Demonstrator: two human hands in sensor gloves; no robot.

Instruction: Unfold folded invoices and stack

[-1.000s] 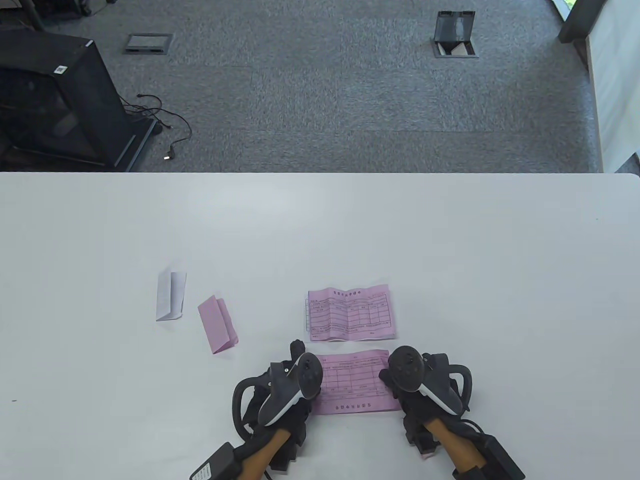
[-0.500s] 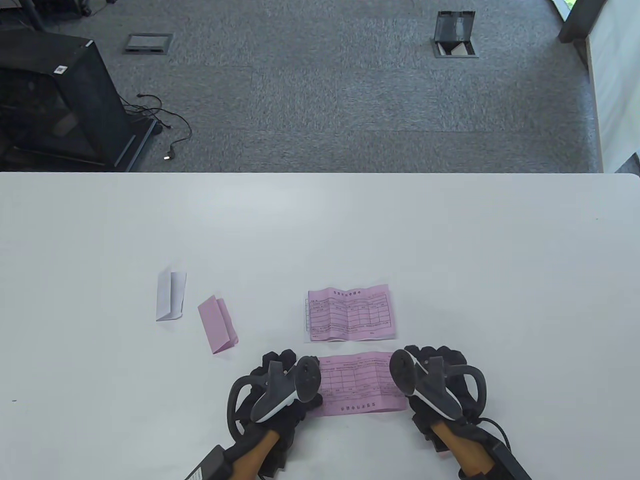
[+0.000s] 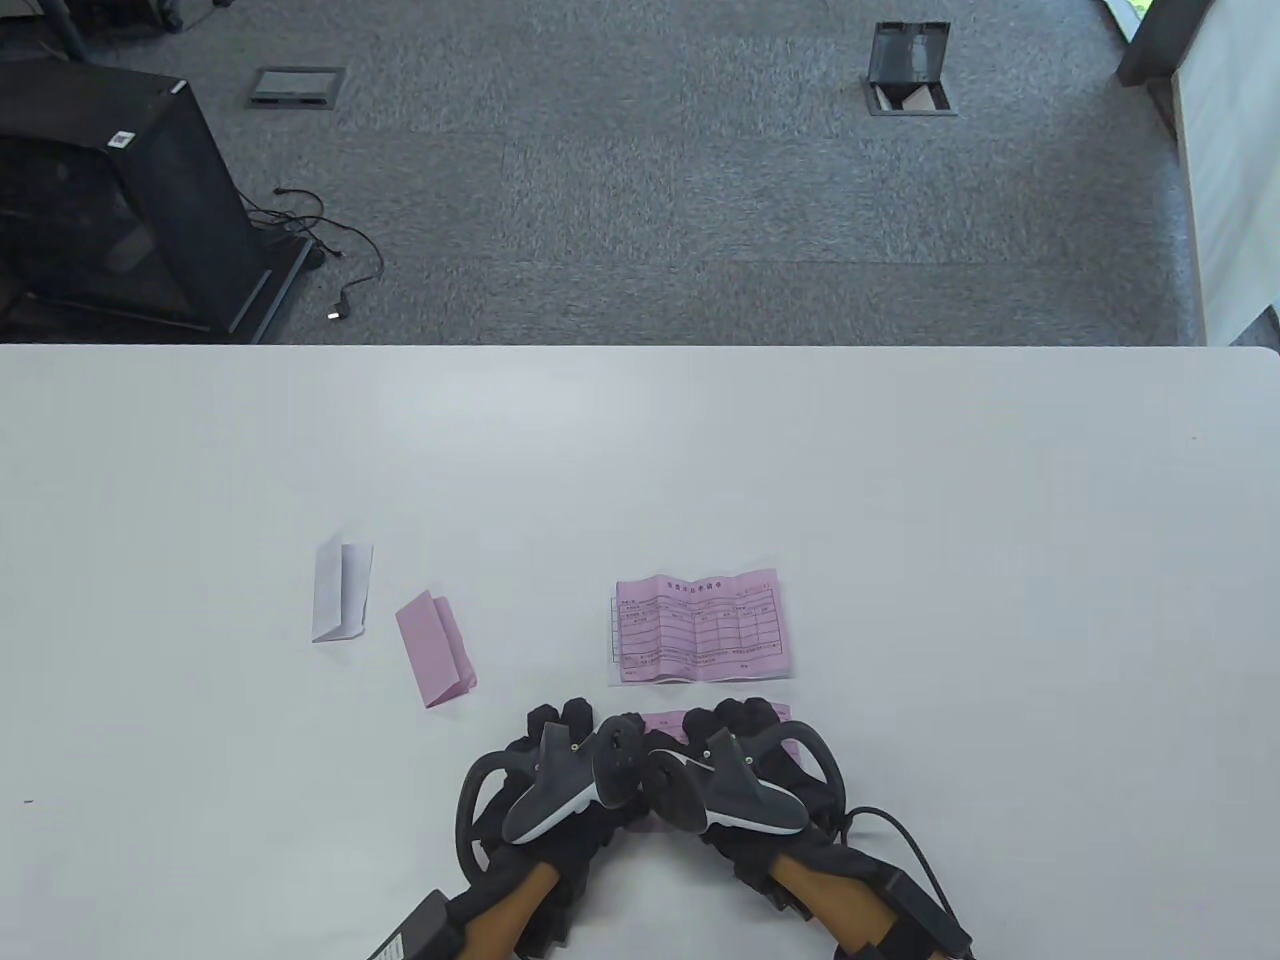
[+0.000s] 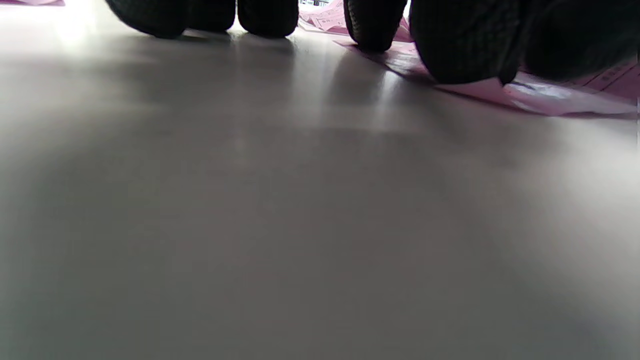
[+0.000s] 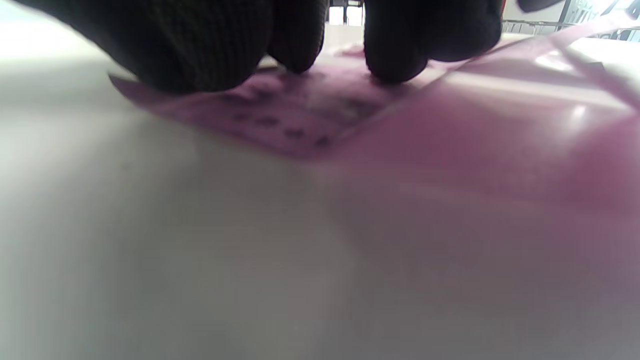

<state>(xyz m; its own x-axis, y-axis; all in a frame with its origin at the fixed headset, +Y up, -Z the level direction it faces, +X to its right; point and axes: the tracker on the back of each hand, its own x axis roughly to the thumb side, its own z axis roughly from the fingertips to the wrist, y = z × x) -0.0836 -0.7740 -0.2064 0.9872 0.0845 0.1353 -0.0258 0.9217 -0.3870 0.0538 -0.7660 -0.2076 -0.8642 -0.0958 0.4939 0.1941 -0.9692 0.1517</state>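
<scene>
Both hands — left (image 3: 560, 775), right (image 3: 745, 775) — press flat, fingers (image 4: 372, 25) spread, hiding most of the invoice (image 3: 663, 720) at 6 o'clock.

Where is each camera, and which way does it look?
Table view: high above, looking down at the table; both hands show, left hand and right hand, over a pink invoice.
Left wrist view: low by the tabletop, looking along it; gloved fingers hang from the top.
Right wrist view: just as low; fingers press on pink paper.
Shared: both wrist views show the same pink invoice.
</scene>
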